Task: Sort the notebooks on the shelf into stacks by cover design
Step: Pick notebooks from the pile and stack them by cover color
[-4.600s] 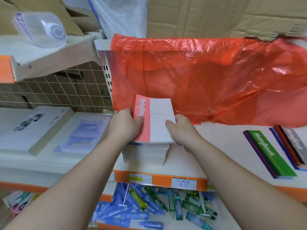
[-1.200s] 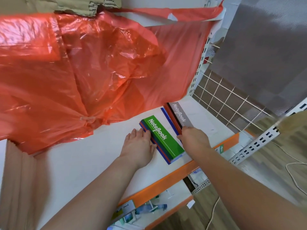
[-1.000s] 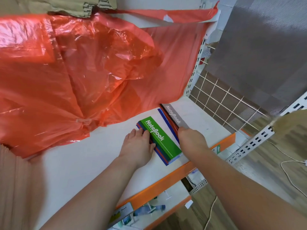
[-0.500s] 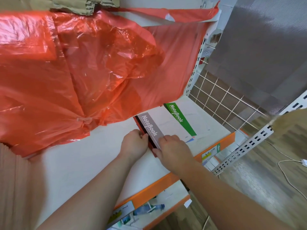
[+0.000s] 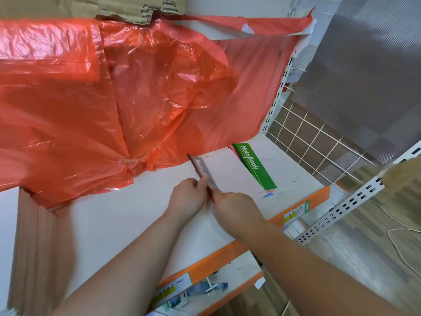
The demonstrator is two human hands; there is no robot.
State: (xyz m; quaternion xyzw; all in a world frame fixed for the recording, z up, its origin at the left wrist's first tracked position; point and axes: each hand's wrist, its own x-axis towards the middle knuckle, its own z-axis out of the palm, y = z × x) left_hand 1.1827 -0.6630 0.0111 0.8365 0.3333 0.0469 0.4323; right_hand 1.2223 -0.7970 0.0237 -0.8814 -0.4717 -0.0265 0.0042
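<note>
Both the left hand (image 5: 189,197) and right hand (image 5: 234,206) were clamped on the grey notebook (image 5: 227,174), pinching its near end. It sat on the shelf (image 5: 114,220) just left of the green notebook (image 5: 255,165), long axes parallel, pointing away from them.

Left forearm (image 5: 136,258) bare from the bottom edge of the view right up to the wrist, smooth along its whole length. Right forearm (image 5: 307,258) bare likewise, broad and slightly blurred close to the camera, narrowing toward the wrist. Left hand (image 5: 186,199) bare, rounded across the back, with fingers (image 5: 201,182) showing at its far side. Right hand (image 5: 235,205) bare too, seen from the back, knuckles only faintly marked. Nails too blurred to make out on either hand.
</note>
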